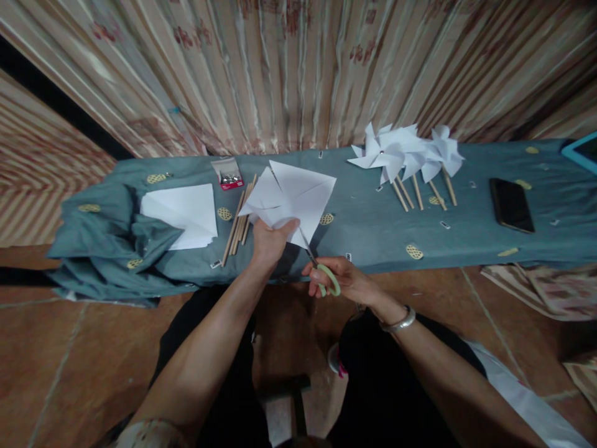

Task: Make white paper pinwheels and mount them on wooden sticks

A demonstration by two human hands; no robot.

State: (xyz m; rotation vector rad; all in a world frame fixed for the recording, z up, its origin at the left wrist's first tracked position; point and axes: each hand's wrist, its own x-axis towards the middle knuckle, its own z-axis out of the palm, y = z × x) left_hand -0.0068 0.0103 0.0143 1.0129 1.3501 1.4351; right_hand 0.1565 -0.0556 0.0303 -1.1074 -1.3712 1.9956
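Note:
My left hand (272, 241) grips a square sheet of white paper (303, 191) near its lower corner, above the cloth. Slits run inward from the sheet's corners. My right hand (342, 278) holds scissors (332, 280) with pale green handles. Their blades meet the paper's lower corner, just right of my left thumb. Several wooden sticks (237, 227) lie left of the paper. Beyond them is a small red and white box (230, 176) of shiny metal pieces. A stack of white paper (196, 208) rests farther left, partly covered by bunched cloth.
Several white paper pinwheels (405, 149) on sticks lie at the back right. A dark phone (512, 205) sits to their right, and a blue-edged device (583, 152) is at the far right. The narrow table has a teal cloth (373, 236); a curtain (298, 81) hangs behind.

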